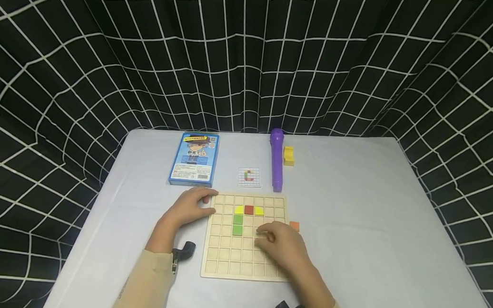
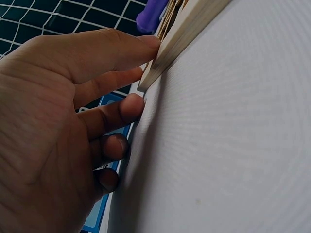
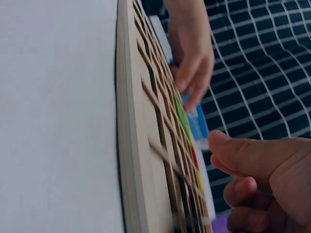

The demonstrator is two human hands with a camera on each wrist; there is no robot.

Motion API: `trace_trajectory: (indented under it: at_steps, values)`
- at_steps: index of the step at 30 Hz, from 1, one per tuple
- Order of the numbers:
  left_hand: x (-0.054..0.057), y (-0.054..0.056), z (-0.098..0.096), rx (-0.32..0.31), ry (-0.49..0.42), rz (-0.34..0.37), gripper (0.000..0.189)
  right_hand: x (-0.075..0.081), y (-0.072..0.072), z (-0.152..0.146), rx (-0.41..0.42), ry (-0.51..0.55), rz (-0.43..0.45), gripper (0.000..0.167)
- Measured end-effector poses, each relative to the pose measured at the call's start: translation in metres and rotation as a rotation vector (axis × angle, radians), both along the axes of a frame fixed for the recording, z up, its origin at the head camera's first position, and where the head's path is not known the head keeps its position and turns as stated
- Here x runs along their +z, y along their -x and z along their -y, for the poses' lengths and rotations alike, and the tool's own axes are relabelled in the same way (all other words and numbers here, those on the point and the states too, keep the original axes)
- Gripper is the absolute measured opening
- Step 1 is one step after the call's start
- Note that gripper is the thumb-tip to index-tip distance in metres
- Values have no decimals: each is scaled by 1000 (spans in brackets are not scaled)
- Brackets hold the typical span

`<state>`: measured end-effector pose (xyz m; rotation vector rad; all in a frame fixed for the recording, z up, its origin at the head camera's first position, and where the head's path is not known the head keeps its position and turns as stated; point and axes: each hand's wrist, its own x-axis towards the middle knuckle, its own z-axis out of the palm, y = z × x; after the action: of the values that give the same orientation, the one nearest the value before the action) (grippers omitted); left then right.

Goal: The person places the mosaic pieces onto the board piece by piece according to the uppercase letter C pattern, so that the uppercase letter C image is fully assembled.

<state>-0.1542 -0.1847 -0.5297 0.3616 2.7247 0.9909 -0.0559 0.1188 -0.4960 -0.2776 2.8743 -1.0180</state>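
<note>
A wooden grid board (image 1: 223,254) lies flat on the white table. In its upper rows sit a red square tile (image 1: 249,210) between two yellow rounded tiles (image 1: 239,210), and two green square tiles (image 1: 237,230) run down below the left yellow one. My left hand (image 1: 191,206) touches the board's upper left edge, its thumb (image 2: 138,46) against the wooden side. Over the right half of the board, my right hand (image 1: 285,245) hovers with thumb and forefinger bent and apart; no tile shows between them. An orange tile (image 1: 294,226) lies beside the board, partly behind that hand.
Behind the board lies a small card (image 1: 249,177) printed with a coloured grid pattern. To its left is a blue box (image 1: 194,160); to its right, a purple microphone-shaped stick (image 1: 276,161) and a yellow block (image 1: 289,156). Black grid-lined curtain (image 1: 253,54) surrounds the table.
</note>
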Motion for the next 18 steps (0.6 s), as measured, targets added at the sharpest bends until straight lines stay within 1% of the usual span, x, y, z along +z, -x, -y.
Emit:
trace_trajectory:
  at_steps: [4, 8, 12, 15, 18]
  values:
    - [0, -1, 0, 1, -8, -2, 56, 3, -9, -23, -40, -23, 30, 25]
    - [0, -1, -1, -5, -6, -1, 57, 3, -20, -47, -90, -14, 40, 24]
    - [0, 0, -1, -6, 3, -4, 56, 2, -27, -64, -178, -50, 73, 22]
    - [0, 0, -1, -5, 4, -12, 56, 2, -29, -72, -251, -112, 111, 31]
    - [0, 0, -1, -3, 2, -11, 55, 0, -30, -75, -297, -154, 144, 40]
